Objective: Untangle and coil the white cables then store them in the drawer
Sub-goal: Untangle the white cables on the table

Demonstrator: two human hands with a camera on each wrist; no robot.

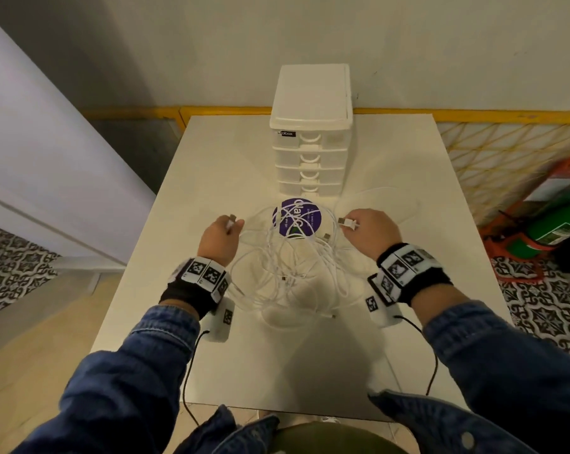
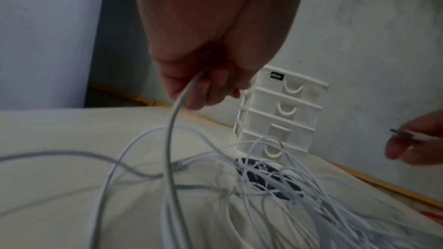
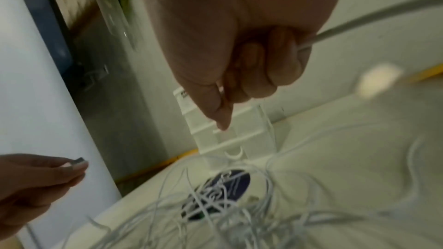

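A tangle of white cables (image 1: pixel 290 273) lies in loose loops on the white table (image 1: pixel 408 198), in front of a white drawer unit (image 1: pixel 311 152) whose drawers are all closed. My left hand (image 1: pixel 226 231) pinches one cable end with a metal plug (image 1: pixel 232 218) at the left of the tangle; its cable (image 2: pixel 171 139) drops from the curled fingers. My right hand (image 1: pixel 365 229) pinches another white plug (image 1: pixel 347 222) at the right, and its cable (image 3: pixel 359 20) leaves the fist. Both hands are raised a little above the table.
A round purple sticker (image 1: pixel 296 217) lies under the cables near the drawer unit (image 2: pixel 280 113). A yellow lattice fence (image 1: pixel 506 158) and a green cylinder (image 1: pixel 552 227) stand off the table's right edge. A white door (image 1: pixel 31 142) is on the left.
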